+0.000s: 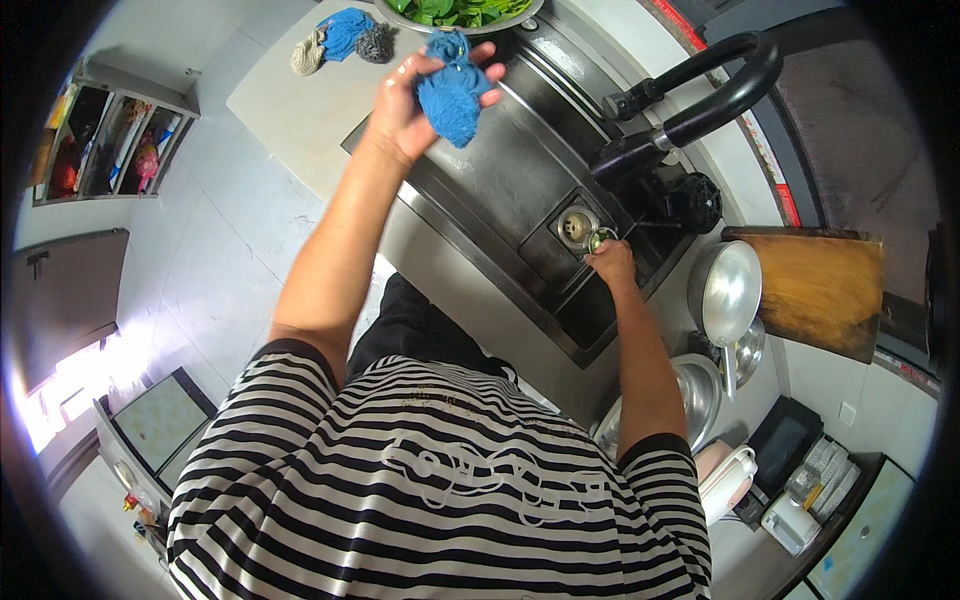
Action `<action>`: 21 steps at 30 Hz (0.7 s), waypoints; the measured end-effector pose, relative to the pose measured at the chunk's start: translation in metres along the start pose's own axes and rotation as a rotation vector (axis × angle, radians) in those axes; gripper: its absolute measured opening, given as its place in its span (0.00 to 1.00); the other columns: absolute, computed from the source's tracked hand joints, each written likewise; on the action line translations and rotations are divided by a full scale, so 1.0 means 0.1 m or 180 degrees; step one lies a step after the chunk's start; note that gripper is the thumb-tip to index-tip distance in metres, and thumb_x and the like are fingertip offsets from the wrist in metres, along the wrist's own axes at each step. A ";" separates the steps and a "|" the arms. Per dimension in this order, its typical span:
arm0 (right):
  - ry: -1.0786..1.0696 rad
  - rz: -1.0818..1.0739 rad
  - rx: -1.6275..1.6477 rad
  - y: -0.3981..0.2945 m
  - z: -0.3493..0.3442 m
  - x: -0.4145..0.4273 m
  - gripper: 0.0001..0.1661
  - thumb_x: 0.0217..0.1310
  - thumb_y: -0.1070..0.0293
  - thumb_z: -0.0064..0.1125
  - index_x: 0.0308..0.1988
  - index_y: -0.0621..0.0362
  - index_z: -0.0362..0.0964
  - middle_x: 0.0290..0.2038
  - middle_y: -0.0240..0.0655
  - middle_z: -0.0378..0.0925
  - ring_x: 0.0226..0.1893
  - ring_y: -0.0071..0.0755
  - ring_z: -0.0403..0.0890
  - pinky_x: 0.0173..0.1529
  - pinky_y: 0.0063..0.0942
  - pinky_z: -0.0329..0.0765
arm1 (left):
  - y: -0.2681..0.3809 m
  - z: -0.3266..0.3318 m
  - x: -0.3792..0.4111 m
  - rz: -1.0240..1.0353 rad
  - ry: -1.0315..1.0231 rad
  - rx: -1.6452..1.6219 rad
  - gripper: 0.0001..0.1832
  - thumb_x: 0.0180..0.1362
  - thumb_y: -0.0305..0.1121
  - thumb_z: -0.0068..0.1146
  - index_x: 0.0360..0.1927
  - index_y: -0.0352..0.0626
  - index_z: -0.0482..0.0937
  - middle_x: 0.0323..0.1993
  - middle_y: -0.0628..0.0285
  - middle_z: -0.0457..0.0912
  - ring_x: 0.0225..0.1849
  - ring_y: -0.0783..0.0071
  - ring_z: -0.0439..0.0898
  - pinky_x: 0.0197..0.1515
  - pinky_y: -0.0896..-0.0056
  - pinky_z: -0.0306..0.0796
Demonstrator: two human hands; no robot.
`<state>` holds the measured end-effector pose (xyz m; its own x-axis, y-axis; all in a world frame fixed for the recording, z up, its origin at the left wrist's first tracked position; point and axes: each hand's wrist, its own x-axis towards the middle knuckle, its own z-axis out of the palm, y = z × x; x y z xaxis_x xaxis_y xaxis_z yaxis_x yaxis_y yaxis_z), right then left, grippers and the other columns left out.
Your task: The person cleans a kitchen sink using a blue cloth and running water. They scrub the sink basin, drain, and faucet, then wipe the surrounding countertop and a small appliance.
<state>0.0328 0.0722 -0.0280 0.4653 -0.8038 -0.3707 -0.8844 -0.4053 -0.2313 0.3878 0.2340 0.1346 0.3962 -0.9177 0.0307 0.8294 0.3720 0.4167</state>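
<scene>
In my left hand (397,112) is a bunched blue cloth (454,97), held above the left part of the dark sink (480,161). My right hand (615,264) reaches low into the sink and grips a small round sink strainer (601,238) with green scraps in it. Right beside that strainer is the open drain (576,225), its metal ring and slotted bottom visible. A black faucet (686,124) arches over the sink's far side, its spout pointing down near the drain.
A metal basin (480,28) of leafy greens (450,9) stands at the top. On the counter corner lie another blue cloth (345,34), a beige cloth (307,54) and a steel wool scrubber (374,43). At right are a metal pan (726,289), a wooden cutting board (821,289) and metal bowls (697,390).
</scene>
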 end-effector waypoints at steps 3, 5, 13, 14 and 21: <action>-0.0273 0.0216 0.0008 -0.09 0.05 -0.09 0.16 0.33 0.61 0.72 0.25 0.56 0.77 0.36 0.46 0.76 0.38 0.47 0.79 0.45 0.38 0.75 | -0.37 -0.52 -0.08 -0.0223 0.0880 -0.1074 0.27 0.54 0.45 0.51 0.52 0.39 0.64 0.51 0.39 0.69 0.51 0.36 0.70 0.38 0.53 0.78; -0.0190 0.0243 0.0028 -0.12 0.06 -0.20 0.15 0.34 0.60 0.72 0.24 0.55 0.77 0.38 0.44 0.75 0.40 0.46 0.78 0.46 0.37 0.75 | -0.62 -0.61 -0.18 -0.0224 0.1413 -0.1223 0.26 0.54 0.51 0.52 0.48 0.41 0.68 0.48 0.39 0.70 0.41 0.45 0.75 0.27 0.67 0.77; -0.0197 0.0133 0.0161 -0.21 0.09 -0.48 0.15 0.37 0.59 0.70 0.25 0.55 0.75 0.41 0.44 0.71 0.40 0.48 0.77 0.46 0.38 0.75 | -0.51 -0.61 0.06 -0.0519 0.1057 -0.0319 0.09 0.54 0.31 0.55 0.35 0.41 0.69 0.29 0.57 0.72 0.24 0.61 0.73 0.15 0.73 0.69; -0.0224 0.0151 0.0145 -0.25 0.09 -0.50 0.15 0.38 0.59 0.70 0.25 0.55 0.75 0.41 0.44 0.71 0.40 0.47 0.77 0.45 0.38 0.75 | -0.51 -0.62 0.10 -0.0306 0.1359 -0.0307 0.09 0.53 0.28 0.53 0.37 0.39 0.68 0.33 0.52 0.71 0.31 0.55 0.75 0.23 0.67 0.75; -0.0220 0.0444 0.0142 -0.38 0.07 -0.63 0.17 0.36 0.56 0.71 0.26 0.55 0.77 0.41 0.44 0.72 0.41 0.47 0.76 0.47 0.37 0.74 | -0.44 -0.41 0.29 -0.0378 0.0614 -0.0302 0.30 0.54 0.21 0.50 0.60 0.48 0.58 0.53 0.37 0.65 0.38 0.57 0.75 0.30 0.69 0.79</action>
<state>0.0369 0.1413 -0.0023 0.3409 -0.8184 -0.4626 -0.9389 -0.2710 -0.2124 0.3788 0.1972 0.0800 0.3539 -0.9155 -0.1912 0.9044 0.2829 0.3194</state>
